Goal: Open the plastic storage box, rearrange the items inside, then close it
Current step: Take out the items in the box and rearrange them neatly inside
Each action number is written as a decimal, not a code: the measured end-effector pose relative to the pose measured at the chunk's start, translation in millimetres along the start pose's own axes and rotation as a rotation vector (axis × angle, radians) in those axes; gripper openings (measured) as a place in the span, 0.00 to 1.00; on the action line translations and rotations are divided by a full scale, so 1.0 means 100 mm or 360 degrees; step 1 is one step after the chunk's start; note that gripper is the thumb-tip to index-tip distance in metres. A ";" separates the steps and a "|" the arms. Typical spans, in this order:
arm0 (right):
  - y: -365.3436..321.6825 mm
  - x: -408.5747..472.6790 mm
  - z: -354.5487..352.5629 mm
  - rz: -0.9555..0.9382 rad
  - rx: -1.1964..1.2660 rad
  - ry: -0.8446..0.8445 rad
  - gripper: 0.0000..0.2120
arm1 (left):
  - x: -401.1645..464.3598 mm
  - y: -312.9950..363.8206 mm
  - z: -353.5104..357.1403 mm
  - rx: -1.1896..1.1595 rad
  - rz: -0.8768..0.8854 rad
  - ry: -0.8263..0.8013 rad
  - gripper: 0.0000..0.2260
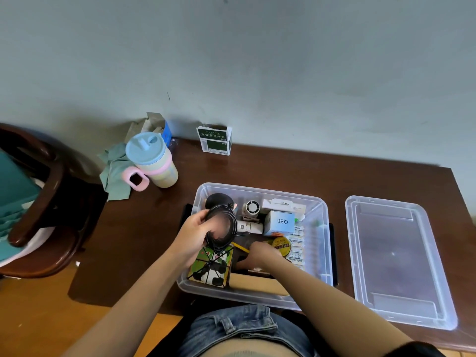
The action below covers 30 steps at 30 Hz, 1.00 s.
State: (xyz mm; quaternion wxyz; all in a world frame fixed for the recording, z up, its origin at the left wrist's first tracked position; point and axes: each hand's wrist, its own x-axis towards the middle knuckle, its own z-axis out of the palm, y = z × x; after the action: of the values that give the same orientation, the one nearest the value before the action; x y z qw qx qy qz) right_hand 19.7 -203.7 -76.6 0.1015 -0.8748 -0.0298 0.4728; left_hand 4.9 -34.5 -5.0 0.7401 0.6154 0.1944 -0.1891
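The clear plastic storage box [325, 220] stands open on the brown table, its clear lid [396, 261] lying flat to its right. My left hand [192, 237] holds a coiled black cable [223, 228] above the box's left side. My right hand [258, 255] reaches down into the box's middle, its fingers hidden among the items. Inside lie a panda-print box [212, 267], a yellow tape roll [282, 244], a white "Q88" box [281, 222], a small round fan [252, 207], a white cylinder [251, 226] and a row of battery packs [296, 247].
A pastel cup with a pink handle [152, 162] and a green cloth [113, 173] sit at the table's back left. A green and white carton [215, 140] stands against the wall. A dark wooden chair [41, 197] is to the left.
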 end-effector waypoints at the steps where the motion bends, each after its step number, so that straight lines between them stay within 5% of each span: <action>1: -0.01 0.01 0.02 -0.0003 0.0037 -0.0008 0.21 | 0.00 0.00 -0.01 -0.0040 0.0005 -0.0011 0.05; 6: 0.11 -0.09 -0.09 -0.0055 0.0256 0.0061 0.20 | 0.00 0.09 -0.09 -0.0348 0.0053 -0.0114 0.04; 11: 0.31 -0.37 -0.31 -0.0309 0.0869 0.0186 0.21 | 0.07 0.13 -0.15 -0.0674 0.0061 -0.0086 0.09; 15: 0.21 -0.57 -0.41 -0.0586 0.1105 -0.0112 0.21 | 0.15 0.14 -0.17 -0.0888 0.0070 -0.0121 0.11; 18: -0.02 -0.57 -0.37 -0.0680 0.1029 -0.0201 0.24 | 0.16 0.12 -0.21 -0.0996 0.0073 -0.0087 0.11; 30: -0.42 -0.59 -0.20 -0.0691 0.0128 0.0241 0.26 | 0.09 0.30 -0.39 -0.1210 0.0233 0.0110 0.12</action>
State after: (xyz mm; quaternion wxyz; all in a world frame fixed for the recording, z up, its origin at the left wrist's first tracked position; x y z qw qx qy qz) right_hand 5.9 -174.6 -8.4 0.2376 -0.8760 -0.1906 0.3739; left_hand 26.1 8.6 9.2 0.9200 0.3153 0.2311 -0.0294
